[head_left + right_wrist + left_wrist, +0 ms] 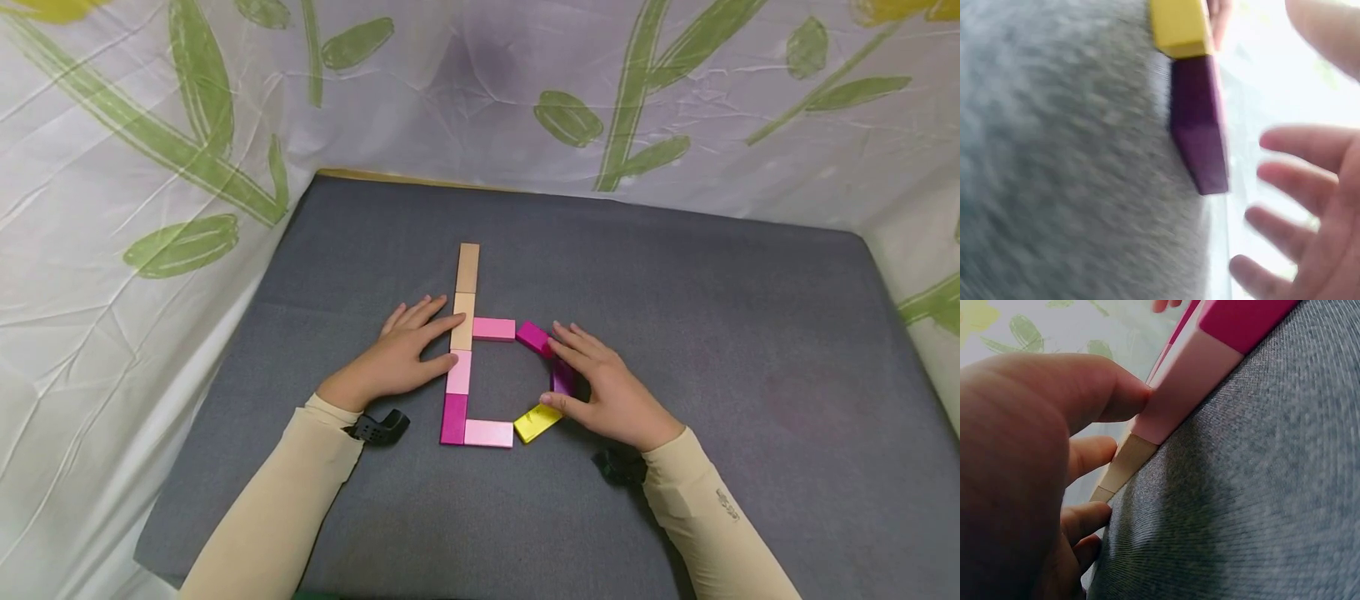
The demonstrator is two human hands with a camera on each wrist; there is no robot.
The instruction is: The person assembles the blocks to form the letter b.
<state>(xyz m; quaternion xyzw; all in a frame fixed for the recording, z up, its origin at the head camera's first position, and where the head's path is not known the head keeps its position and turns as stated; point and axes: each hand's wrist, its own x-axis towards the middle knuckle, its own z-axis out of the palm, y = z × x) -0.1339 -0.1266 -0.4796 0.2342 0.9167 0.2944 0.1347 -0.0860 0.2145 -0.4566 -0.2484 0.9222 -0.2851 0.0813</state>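
Flat blocks lie end to end in the outline of a letter b. Its upright runs from a tan block (pixel 467 268) through a second tan block (pixel 463 308), a pale pink block (pixel 458 379) and a magenta block (pixel 453 419). The loop has a pink block (pixel 493 330), a tilted magenta block (pixel 533 337), a purple block (pixel 561 379), a yellow block (pixel 534 423) and a light pink block (pixel 489 433). My left hand (pixel 397 357) touches the upright, thumb at the pale pink block (pixel 1182 384). My right hand (pixel 615 396) hovers spread beside the purple block (pixel 1200 125).
A dark grey cloth covers the table (pixel 750 375). White sheeting (pixel 465 125) with painted green leaves hangs behind it and along the left side. Black devices are strapped at both wrists.
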